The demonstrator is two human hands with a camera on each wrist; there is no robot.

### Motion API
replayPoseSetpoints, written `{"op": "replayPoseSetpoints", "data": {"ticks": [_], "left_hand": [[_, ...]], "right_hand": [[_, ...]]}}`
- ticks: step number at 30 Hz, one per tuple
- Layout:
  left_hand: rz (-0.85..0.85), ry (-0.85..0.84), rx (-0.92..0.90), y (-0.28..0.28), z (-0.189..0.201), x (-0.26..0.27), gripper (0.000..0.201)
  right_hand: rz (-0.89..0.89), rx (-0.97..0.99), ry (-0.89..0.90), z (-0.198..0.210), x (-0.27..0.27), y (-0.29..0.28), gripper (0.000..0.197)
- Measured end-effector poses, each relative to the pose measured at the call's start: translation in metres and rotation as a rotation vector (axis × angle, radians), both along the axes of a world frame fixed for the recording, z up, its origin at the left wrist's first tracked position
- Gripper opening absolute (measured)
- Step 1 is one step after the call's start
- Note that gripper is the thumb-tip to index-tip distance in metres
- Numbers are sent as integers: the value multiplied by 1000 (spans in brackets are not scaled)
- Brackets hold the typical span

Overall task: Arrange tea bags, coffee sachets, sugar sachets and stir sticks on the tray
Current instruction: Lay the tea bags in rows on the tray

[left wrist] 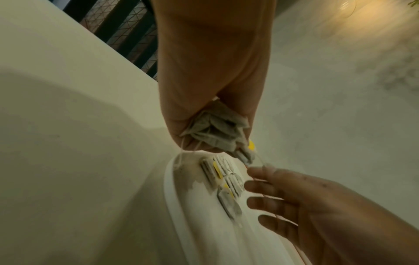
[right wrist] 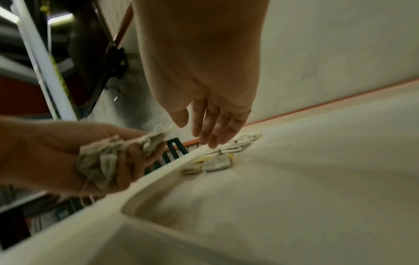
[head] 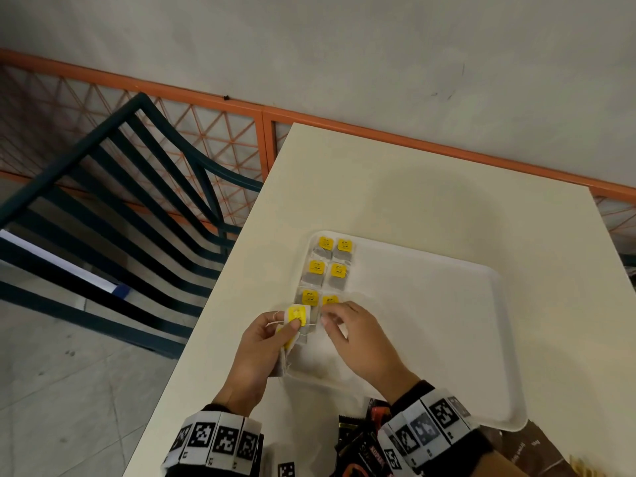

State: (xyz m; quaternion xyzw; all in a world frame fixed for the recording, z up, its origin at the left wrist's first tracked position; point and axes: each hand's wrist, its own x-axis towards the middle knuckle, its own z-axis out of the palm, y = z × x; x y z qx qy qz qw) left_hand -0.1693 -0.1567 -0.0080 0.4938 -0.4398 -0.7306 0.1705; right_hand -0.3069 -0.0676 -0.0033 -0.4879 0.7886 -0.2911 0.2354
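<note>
Presently, item one: left hand, fingers curled round a bunch of tea bags, thumb pressed on the yellow tag of the topmost; the bunch sits over the near left edge of the tray, with loose strings trailing from it. In the left wrist view the grey bag bodies are crumpled inside the fist. Item two: right hand, fingers loosely extended and pointing down, grasping nothing that can be made out; its fingertips are over the nearest tea bag in the right column, though whether they touch it cannot be told. Item three: six tea bags laid on the tray, two columns of three in the far left corner, each grey with a yellow tag towards the far side; the nearest right-hand one is partly hidden under the right hand. Item four: white tray, rectangular with a raised rim, lying on the cream table. Item five: dark sachets with orange and red print, heaped on the table near the tray's near edge, between the two wrists. Item six: wristbands with black-and-white square markers, one on each wrist. Item seven: dark green slatted chair to the table's left, and an orange lattice railing against the wall.
</note>
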Motion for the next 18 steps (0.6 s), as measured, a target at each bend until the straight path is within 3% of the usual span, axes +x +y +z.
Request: {"op": "replayPoseSetpoints", "data": {"ticks": [6, 9, 12, 18], "left_hand": [[-43, 14, -29, 5, 1, -2, 7], [-35, 42, 14, 6, 2, 1, 11], [68, 58, 47, 3, -3, 10, 12], [194, 94, 149, -1, -9, 28, 10]], "right_hand": [[-135, -4, -481, 6, 14, -8, 6], [-195, 27, -609, -1, 17, -7, 17], [-280, 47, -677, -11, 19, -5, 1], [-381, 90, -721, -26, 26, -5, 22]]}}
